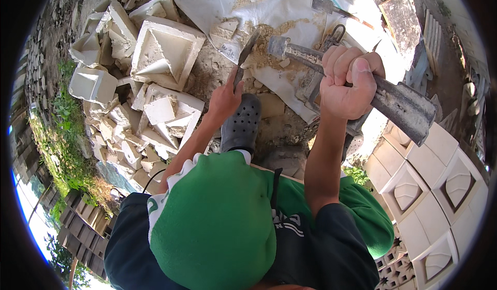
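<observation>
My left hand (226,99) is closed round the handle of a dark, narrow flat-bladed tool (249,46). The blade points up and away over rubble and a white sheet (290,5) dusted with tan crumbs. Raised to the right, my right hand (349,83) makes a fist round a thick grey bar (401,106). One end of that bar flares wide at the right, and its narrower blocky end hangs left above the sheet; its exact kind is unclear. Below my left hand is a grey clog (242,123).
Broken cream blocks pile up at the left, among them a square hollowed block (168,53). A trowel-like tool (323,4) lies on the sheet at the back. Patterned cream blocks (409,191) stand at the lower right. Green plants (67,119) grow at the far left.
</observation>
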Tool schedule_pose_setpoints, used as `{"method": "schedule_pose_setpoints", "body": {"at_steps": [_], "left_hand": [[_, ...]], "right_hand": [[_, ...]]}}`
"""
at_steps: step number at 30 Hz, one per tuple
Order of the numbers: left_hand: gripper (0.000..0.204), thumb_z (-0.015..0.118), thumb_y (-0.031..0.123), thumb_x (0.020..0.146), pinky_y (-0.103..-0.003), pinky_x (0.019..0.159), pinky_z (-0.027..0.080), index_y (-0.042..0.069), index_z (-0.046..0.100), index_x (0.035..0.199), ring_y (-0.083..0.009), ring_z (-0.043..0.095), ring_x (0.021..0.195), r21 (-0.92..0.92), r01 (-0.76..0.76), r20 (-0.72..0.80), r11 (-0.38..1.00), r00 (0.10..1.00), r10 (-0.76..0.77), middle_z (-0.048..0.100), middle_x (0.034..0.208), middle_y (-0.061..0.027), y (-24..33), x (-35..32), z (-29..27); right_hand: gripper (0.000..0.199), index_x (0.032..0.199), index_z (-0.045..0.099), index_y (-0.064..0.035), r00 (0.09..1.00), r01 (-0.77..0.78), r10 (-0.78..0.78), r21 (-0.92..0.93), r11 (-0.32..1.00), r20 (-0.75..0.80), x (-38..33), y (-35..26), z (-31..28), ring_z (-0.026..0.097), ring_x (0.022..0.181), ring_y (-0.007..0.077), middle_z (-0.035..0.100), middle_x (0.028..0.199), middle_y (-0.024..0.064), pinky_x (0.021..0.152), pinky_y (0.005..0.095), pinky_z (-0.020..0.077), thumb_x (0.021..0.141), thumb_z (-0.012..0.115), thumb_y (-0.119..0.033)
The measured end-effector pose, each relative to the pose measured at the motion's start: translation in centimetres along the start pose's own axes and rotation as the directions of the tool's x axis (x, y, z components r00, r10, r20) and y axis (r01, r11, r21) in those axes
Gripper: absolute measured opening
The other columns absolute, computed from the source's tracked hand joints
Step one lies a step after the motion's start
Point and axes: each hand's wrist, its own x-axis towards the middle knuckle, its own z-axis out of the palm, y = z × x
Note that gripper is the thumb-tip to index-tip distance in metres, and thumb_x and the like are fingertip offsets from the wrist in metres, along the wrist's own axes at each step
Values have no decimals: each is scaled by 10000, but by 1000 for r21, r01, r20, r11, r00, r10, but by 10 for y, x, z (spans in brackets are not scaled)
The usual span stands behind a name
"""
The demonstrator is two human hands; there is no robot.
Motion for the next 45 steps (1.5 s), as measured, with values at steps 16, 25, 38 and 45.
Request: {"method": "schedule_pose_setpoints", "body": {"at_steps": [16,25,38,45], "left_hand": [[494,496,290,932,-559,666,453,8,372,1319,-496,586,712,-67,86,-151,994,984,-96,623,780,-304,6,-4,-2],[489,496,316,935,-548,752,452,33,385,1318,-496,587,841,-101,177,-110,979,976,-187,629,918,-300,5,-12,-5],[465,467,320,947,-559,665,452,3,387,1277,-500,585,736,-80,110,-128,991,984,-120,618,789,-308,-20,-8,-2],[444,454,351,954,-553,601,458,-18,402,1196,-487,587,675,12,-8,-114,1000,993,9,616,725,-285,-17,31,2]], "right_hand": [[196,644,308,-105,999,42,-43,-233,972,-2,-18,2,-14,238,423,112,292,484,15,428,294,257,810,406,-70],[185,650,331,-83,995,-98,97,-107,989,-17,-19,56,-29,238,426,113,317,481,18,425,296,261,813,420,-78],[245,621,306,-119,990,38,-65,-208,977,-122,-18,4,-74,229,394,113,284,461,6,412,295,250,847,398,-138],[206,659,306,-112,986,44,-73,-189,981,-151,-29,4,-90,221,401,122,284,479,13,414,294,256,853,376,-111]]}}
